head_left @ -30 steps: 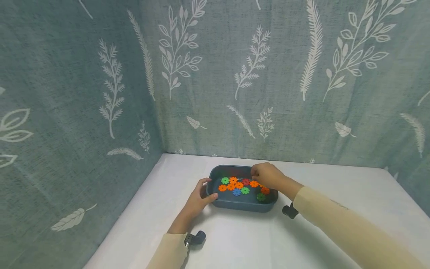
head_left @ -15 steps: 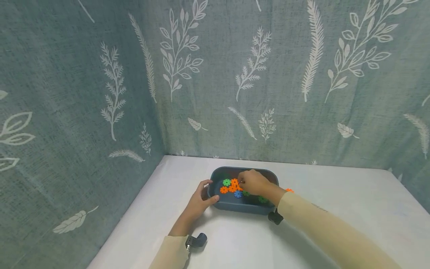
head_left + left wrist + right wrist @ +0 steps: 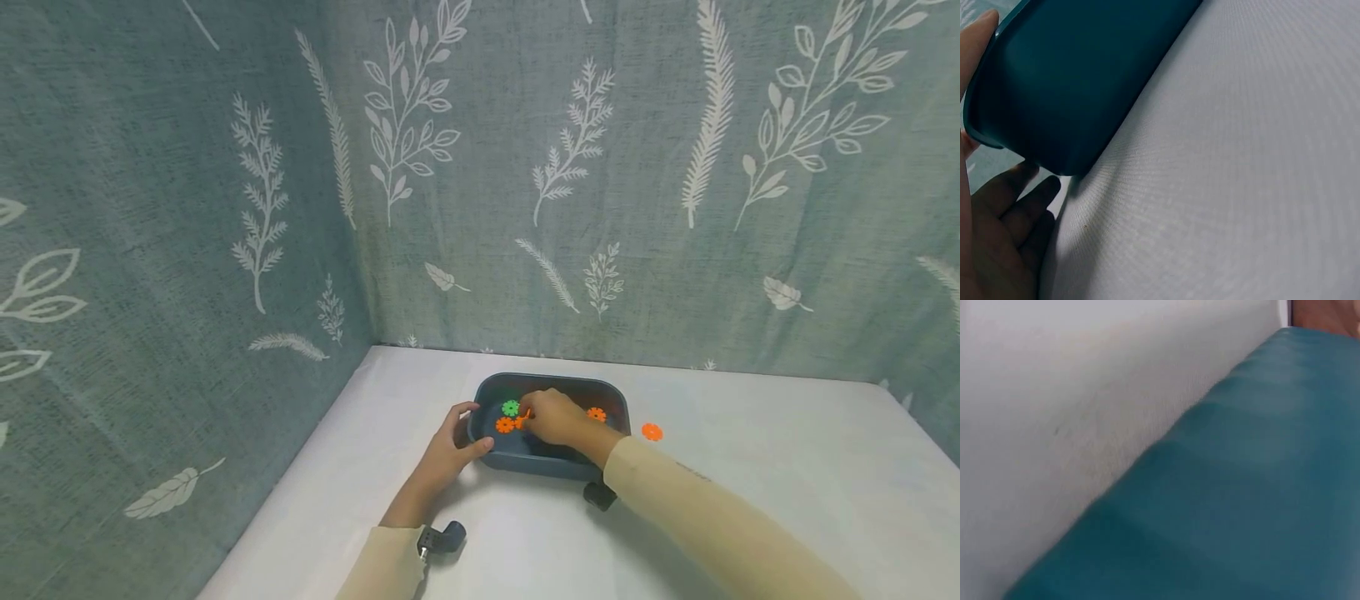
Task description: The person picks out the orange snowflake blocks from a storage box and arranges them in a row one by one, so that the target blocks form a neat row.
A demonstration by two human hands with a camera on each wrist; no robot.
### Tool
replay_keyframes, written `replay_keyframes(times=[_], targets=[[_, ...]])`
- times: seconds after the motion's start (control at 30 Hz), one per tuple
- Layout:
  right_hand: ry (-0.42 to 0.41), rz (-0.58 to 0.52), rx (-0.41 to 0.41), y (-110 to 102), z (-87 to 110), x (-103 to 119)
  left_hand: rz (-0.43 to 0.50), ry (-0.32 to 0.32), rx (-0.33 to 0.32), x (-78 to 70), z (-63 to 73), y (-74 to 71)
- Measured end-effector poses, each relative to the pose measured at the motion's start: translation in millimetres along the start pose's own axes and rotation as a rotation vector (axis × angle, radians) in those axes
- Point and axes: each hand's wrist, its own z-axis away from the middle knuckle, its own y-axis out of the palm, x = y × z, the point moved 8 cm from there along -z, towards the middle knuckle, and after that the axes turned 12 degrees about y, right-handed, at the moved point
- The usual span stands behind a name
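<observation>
A dark blue-green plastic tub [image 3: 547, 462] with rounded corners stands on the white table. My left hand [image 3: 444, 454] grips its left end, thumb on the front rim and fingers round the far side; in the left wrist view some fingers [image 3: 1013, 212] curl below the tub's corner. Inside the tub lie flower-shaped plastic discs: a green disc [image 3: 511, 407], an orange disc [image 3: 506, 425] and another orange disc [image 3: 596, 414] near the right end. My right hand [image 3: 553, 417] reaches in over the front rim, its fingertips pinching an orange disc [image 3: 528, 413]. It hides the tub's middle.
One loose orange disc [image 3: 652, 432] lies on the white table [image 3: 750, 467] to the right of the tub. A patterned grey-green curtain [image 3: 480, 192] rises behind and along the left side. Wrist cameras hang under both sleeves.
My right hand has moved left and down inside the tub from its right end. The orange disc on the table has come into view from behind the right arm. My left hand stays put.
</observation>
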Motion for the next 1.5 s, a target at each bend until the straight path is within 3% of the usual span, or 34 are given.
replay_keyframes(times=[0.3, 0.63, 1.03, 1.5], targets=[[-0.030, 0.025, -0.014, 10.8, -10.5, 10.0, 0.032, 0.035, 0.003, -0.8, -2.6, -1.0], [-0.003, 0.055, -0.019, 17.1, -11.4, 12.7, 0.019, -0.011, 0.011, -2.1, 0.2, 0.0], [-0.040, 0.117, -0.029, 22.5, -9.2, 14.5, 0.011, -0.004, 0.005, -2.8, -0.7, 1.0], [-0.081, 0.086, -0.006, 27.4, -14.1, 16.3, 0.029, 0.017, 0.001, -2.3, -0.7, 0.4]])
